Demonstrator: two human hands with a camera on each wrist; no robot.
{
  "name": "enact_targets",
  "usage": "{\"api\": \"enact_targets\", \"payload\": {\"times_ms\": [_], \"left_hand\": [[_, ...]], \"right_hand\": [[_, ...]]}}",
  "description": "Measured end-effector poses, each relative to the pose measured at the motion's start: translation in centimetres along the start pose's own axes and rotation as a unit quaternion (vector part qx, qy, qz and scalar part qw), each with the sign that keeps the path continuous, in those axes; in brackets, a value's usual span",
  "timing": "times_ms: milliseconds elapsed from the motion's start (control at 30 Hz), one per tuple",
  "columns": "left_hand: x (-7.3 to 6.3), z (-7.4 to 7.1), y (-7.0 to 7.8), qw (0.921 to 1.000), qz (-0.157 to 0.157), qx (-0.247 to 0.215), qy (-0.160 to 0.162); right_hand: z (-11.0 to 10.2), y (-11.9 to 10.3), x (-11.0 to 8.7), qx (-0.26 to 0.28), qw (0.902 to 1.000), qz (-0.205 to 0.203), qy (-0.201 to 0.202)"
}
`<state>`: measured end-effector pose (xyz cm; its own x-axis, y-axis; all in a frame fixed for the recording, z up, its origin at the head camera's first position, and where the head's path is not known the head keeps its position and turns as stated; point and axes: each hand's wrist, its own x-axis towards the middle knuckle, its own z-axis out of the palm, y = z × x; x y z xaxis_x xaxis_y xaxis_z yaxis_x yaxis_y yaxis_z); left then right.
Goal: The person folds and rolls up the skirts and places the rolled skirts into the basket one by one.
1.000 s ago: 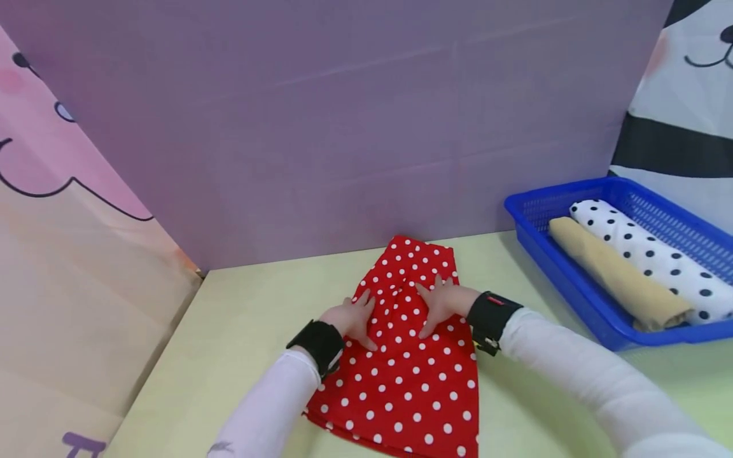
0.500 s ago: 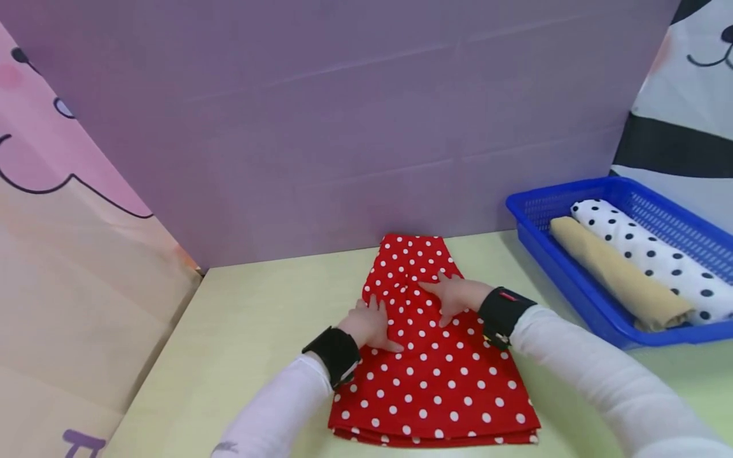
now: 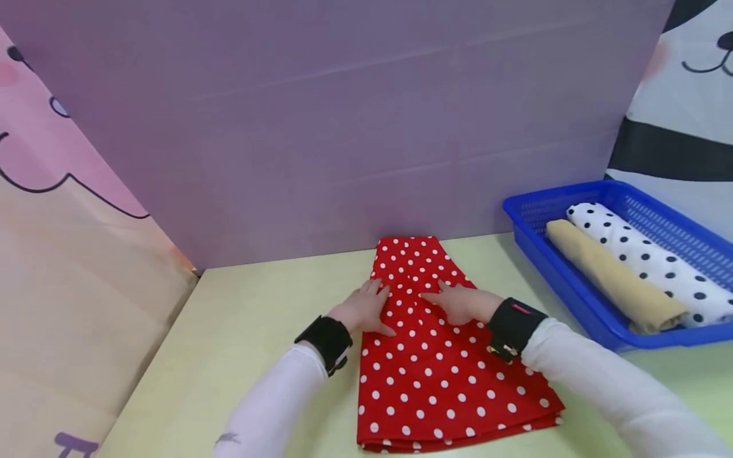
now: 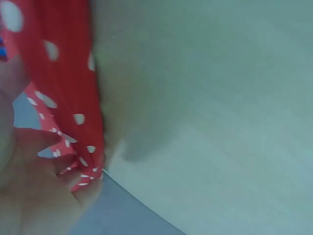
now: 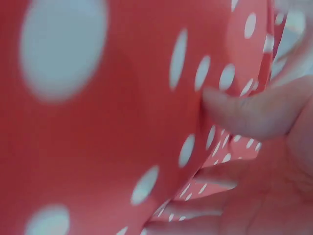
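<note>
A red garment with white polka dots [image 3: 441,388], flared like a skirt, lies flat on the table, narrow at the far end and wide at the near hem. Spread fingers of my left hand [image 3: 364,310] rest on its left edge, around mid-length. My right hand [image 3: 460,303] lies opposite, fingers extended on the right part of the fabric. In the left wrist view, the fingers of the left hand [image 4: 39,191] touch the cloth along its border. The right wrist view has the thumb and fingers of the right hand [image 5: 264,196] against the red fabric [image 5: 122,117]. Neither hand grips it.
A blue plastic basket [image 3: 564,305] stands to the right, holding a rolled beige cloth [image 3: 613,273] and a rolled white cloth with black dots [image 3: 653,254]. A purple panel [image 3: 343,127] rises behind the pale table [image 3: 240,343]. Printed curtains hang at both sides.
The garment's near hem has swung to the right, and its far end has shifted slightly left. Both hands have moved with the fabric, the right one a little further right.
</note>
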<state>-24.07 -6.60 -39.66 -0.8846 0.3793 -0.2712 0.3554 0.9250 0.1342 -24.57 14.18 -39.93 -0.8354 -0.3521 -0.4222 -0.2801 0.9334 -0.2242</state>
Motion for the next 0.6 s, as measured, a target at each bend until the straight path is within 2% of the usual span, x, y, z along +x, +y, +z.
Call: {"api": "enact_targets", "payload": {"times_ms": [67,267,333,467,600], "left_hand": [[1.0,0.0,0.0,1.0,0.006,-0.003,0.005],[4.1,-0.1,0.0,0.9998,-0.006,0.017,0.011],[4.8,-0.2,-0.1,0.9998,-0.01,0.009,0.014],[5.6,0.0,-0.6,0.9993,-0.022,-0.03,0.009],[5.8,0.3,-1.0,0.9982,-0.013,-0.058,0.009]], "right_hand": [[0.4,-0.4,-0.4,0.002,1.0,0.0,-0.004],[1.1,-1.6,-1.2,0.027,0.9992,0.014,-0.025],[1.3,-1.9,-1.3,0.024,0.9991,0.014,-0.032],[1.7,-2.2,-1.5,0.017,0.9992,0.008,-0.035],[1.8,-2.2,-1.6,0.019,0.9993,0.014,-0.028]]}}
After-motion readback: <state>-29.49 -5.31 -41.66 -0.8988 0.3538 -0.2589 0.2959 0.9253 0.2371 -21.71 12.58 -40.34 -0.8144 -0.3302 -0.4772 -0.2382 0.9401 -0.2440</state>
